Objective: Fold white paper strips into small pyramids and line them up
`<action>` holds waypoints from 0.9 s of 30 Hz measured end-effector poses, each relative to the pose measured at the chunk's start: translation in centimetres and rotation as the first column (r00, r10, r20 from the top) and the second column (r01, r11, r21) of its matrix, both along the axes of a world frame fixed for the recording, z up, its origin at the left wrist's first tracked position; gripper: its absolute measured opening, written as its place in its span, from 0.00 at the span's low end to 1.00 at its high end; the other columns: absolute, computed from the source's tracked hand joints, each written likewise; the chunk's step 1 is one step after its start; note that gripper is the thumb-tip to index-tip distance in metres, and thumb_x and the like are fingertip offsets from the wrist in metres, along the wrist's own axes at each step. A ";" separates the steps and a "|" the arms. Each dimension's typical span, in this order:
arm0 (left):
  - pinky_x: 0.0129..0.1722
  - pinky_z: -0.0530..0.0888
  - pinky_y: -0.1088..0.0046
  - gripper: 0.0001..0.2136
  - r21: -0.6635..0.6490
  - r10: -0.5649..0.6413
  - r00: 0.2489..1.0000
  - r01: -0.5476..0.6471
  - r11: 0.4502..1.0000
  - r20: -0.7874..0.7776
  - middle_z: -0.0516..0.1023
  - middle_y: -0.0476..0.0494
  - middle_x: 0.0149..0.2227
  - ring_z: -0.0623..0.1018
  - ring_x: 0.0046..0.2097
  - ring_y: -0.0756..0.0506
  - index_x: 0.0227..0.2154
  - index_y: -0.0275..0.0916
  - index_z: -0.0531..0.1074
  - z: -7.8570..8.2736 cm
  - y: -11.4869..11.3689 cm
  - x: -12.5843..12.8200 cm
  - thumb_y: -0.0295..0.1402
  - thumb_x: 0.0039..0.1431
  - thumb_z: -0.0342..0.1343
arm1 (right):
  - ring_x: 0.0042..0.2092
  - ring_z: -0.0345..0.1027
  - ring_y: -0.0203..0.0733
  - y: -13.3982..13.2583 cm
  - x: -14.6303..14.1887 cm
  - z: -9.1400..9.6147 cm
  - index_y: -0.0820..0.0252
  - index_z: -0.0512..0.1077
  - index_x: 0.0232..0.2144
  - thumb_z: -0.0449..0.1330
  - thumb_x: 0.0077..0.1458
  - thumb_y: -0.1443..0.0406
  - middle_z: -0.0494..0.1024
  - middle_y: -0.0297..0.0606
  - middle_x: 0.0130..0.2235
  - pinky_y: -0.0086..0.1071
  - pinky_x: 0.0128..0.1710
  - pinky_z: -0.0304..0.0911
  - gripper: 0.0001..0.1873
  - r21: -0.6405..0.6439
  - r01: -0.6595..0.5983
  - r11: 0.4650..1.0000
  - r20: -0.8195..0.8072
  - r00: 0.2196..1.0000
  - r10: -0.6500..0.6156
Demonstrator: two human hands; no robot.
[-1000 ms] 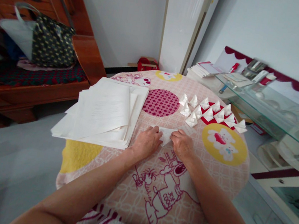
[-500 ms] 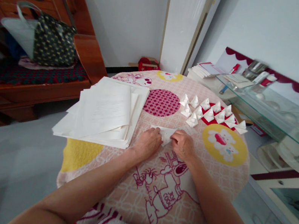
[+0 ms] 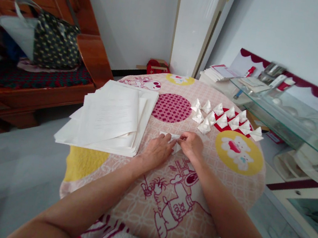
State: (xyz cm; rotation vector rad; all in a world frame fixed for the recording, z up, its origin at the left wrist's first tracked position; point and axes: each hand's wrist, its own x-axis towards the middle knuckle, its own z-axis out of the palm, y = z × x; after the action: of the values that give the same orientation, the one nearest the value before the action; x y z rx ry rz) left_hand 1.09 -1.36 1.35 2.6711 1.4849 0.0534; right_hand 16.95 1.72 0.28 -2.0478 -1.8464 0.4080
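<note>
A small white sheet of paper [image 3: 177, 149], partly folded, lies on the patterned tablecloth [image 3: 139, 197] between my hands. My left hand [image 3: 158, 149] has its fingers bent over the paper's left side, holding it against the table. My right hand [image 3: 191, 145] pinches the paper's upper right part with thumb and fingertips. Both hands cover much of the sheet. Several small folded paper boats [image 3: 222, 121] stand in rows beyond my right hand. Left of my hands rests a stack of white paper [image 3: 110, 119], its top sheet faintly printed.
A glass-topped shelf unit [image 3: 293, 117] runs along the right wall, bearing papers and metal bowls [image 3: 274, 69]. To the left is a wooden bench [image 3: 94, 51] with a dark patterned bag [image 3: 56, 43] on it. A tall white cabinet-like unit [image 3: 194, 27] stands behind the table.
My right hand has moved left and slightly away from me, carrying the paper's right edge over toward my left hand. My left hand has hardly moved.
</note>
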 end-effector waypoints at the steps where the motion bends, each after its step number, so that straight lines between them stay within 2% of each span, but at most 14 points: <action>1: 0.44 0.75 0.65 0.15 0.001 -0.004 1.000 0.004 1.000 -0.002 0.74 0.35 0.52 0.73 0.54 0.37 0.56 0.40 0.71 0.0 0.0 0.0 0.33 0.70 0.52 | 0.37 0.75 0.44 0.0 0.1 0.0 0.56 0.82 0.30 0.64 0.54 0.64 0.84 0.40 0.34 0.32 0.34 0.60 0.06 -0.003 0.009 1.000 0.011 1.000 -0.009; 11: 0.46 0.76 0.65 0.13 -0.013 -0.015 1.000 0.015 1.000 -0.021 0.73 0.36 0.54 0.72 0.56 0.37 0.54 0.39 0.72 0.1 0.1 -0.2 0.32 0.70 0.52 | 0.33 0.74 0.43 0.6 3.7 0.4 0.57 0.83 0.27 0.64 0.47 0.70 0.82 0.38 0.29 0.30 0.31 0.60 0.07 -0.080 0.133 0.988 0.040 0.991 -0.130; 14: 0.45 0.76 0.65 0.13 -0.014 -0.018 1.000 0.018 1.000 -0.017 0.73 0.35 0.53 0.72 0.55 0.37 0.53 0.39 0.73 0.2 0.1 -0.1 0.33 0.70 0.52 | 0.31 0.73 0.43 0.4 3.8 0.4 0.59 0.81 0.25 0.63 0.47 0.71 0.81 0.39 0.27 0.31 0.31 0.60 0.06 -0.002 0.159 0.987 -0.037 0.987 -0.159; 16: 0.44 0.76 0.65 0.13 -0.019 -0.010 1.000 0.010 1.000 -0.016 0.73 0.35 0.53 0.72 0.55 0.37 0.54 0.39 0.73 0.3 0.1 -0.1 0.33 0.70 0.52 | 0.31 0.73 0.41 0.1 3.2 0.1 0.60 0.81 0.26 0.62 0.50 0.70 0.82 0.38 0.28 0.30 0.32 0.61 0.06 0.099 0.105 0.990 -0.172 0.981 -0.086; 18: 0.43 0.76 0.66 0.14 -0.018 -0.004 1.000 0.003 1.000 -0.010 0.74 0.36 0.52 0.73 0.54 0.37 0.54 0.41 0.74 0.3 0.2 -0.1 0.33 0.69 0.52 | 0.31 0.73 0.40 -0.1 2.2 -0.3 0.60 0.81 0.29 0.60 0.53 0.69 0.82 0.37 0.29 0.29 0.33 0.63 0.08 0.185 -0.010 0.983 -0.294 0.954 0.065; 20: 0.43 0.75 0.67 0.14 -0.015 0.011 1.000 -0.011 1.000 0.017 0.75 0.37 0.51 0.75 0.53 0.38 0.54 0.42 0.76 0.3 0.5 -0.2 0.34 0.69 0.52 | 0.32 0.74 0.39 -0.2 1.3 -0.7 0.60 0.80 0.30 0.60 0.54 0.69 0.83 0.37 0.30 0.29 0.33 0.62 0.07 0.179 -0.130 0.975 -0.301 0.937 0.180; 23: 0.43 0.74 0.67 0.13 -0.045 0.078 0.991 -0.073 0.996 0.111 0.79 0.39 0.48 0.78 0.48 0.41 0.46 0.41 0.80 -0.2 1.5 -0.6 0.34 0.70 0.51 | 0.33 0.74 0.40 -0.2 0.6 -1.3 0.59 0.80 0.28 0.63 0.52 0.70 0.83 0.38 0.30 0.30 0.34 0.61 0.05 0.119 -0.191 0.974 -0.200 0.957 0.211; 27: 0.44 0.73 0.67 0.11 -0.079 0.239 0.926 -0.225 0.971 0.292 0.82 0.39 0.43 0.80 0.43 0.42 0.42 0.38 0.81 -1.1 3.5 -1.0 0.36 0.68 0.54 | 0.34 0.74 0.40 -0.1 0.5 -1.4 0.58 0.80 0.28 0.64 0.53 0.68 0.83 0.38 0.32 0.30 0.34 0.61 0.05 0.069 -0.165 0.984 -0.187 0.967 0.175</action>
State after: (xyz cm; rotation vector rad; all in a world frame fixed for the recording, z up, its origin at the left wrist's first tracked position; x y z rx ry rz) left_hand 0.10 2.15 0.25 2.3084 1.6632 0.4172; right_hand 17.43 1.66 -1.09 -1.7546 -1.8983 0.5747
